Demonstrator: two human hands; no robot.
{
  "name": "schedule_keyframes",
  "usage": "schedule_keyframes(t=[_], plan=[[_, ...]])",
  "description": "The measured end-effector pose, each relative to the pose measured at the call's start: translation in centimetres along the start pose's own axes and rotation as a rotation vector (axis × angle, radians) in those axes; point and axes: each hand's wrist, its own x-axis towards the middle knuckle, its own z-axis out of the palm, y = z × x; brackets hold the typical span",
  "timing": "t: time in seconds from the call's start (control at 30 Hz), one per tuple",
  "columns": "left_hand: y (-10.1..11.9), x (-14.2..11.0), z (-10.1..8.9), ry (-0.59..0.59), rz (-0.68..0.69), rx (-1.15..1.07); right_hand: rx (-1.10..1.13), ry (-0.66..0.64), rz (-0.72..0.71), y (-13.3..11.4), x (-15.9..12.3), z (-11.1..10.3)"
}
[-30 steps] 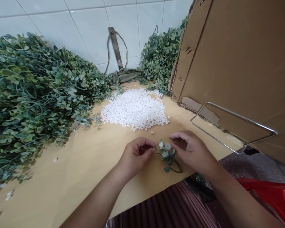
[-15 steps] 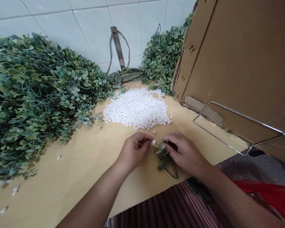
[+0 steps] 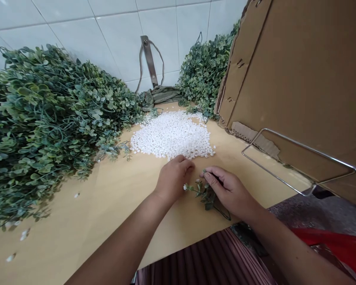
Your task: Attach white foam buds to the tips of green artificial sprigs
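Observation:
My right hand (image 3: 228, 190) pinches a small artificial green sprig (image 3: 207, 196) between thumb and fingertips. A white bead-like bud (image 3: 185, 187) sits on one tip of the sprig, pointing left, and its dark stem loops down below my palm. My left hand (image 3: 175, 178) is closed low over the table, just in front of the pile of white buds (image 3: 175, 132). Its fingertips are curled together and turned away, so what they hold, if anything, is hidden. The two hands are a short way apart.
A large heap of artificial greenery (image 3: 62, 114) covers the table's left side; more greenery (image 3: 204, 71) stands at the back right. A cardboard box (image 3: 299, 79) with a metal wire frame (image 3: 302, 148) borders the right. Loose white buds (image 3: 11, 257) lie at lower left.
My left hand has left the bud on the sprig and moved forward to the table near the pile, where a loose bud lay. My right hand has shifted slightly, still holding the sprig.

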Motion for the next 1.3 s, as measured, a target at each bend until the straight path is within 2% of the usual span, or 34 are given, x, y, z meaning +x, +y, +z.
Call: schedule_keyframes(t=[0.1,0.2,0.3,0.43,0.57,0.83,1.3], plan=[[-0.3,-0.1,0.0,0.061,-0.183,-0.395,-0.045,-0.011,-0.015,-0.2,0.1,0.0],[-0.1,-0.3,-0.2,0.051,-0.376,-0.816,-0.027,-0.013,-0.024,-0.3,0.2,0.0],[0.4,-0.9,-0.5,-0.006,-0.444,-0.994,0.005,-0.012,-0.019,-0.3,0.3,0.1],[0.8,-1.4,-0.7,-0.099,-0.467,-1.044,0.045,-0.024,-0.033,-0.4,0.4,0.3],[0.6,-1.3,-0.8,-0.123,-0.491,-1.125,0.044,-0.021,-0.030,-0.3,0.4,0.4],[0.5,-1.2,-0.9,-0.126,-0.517,-1.173,0.042,0.020,-0.032,-0.4,0.3,0.5],[0.5,-1.1,-0.6,-0.090,-0.479,-1.153,0.101,0.071,0.030,-0.5,0.1,0.5]])
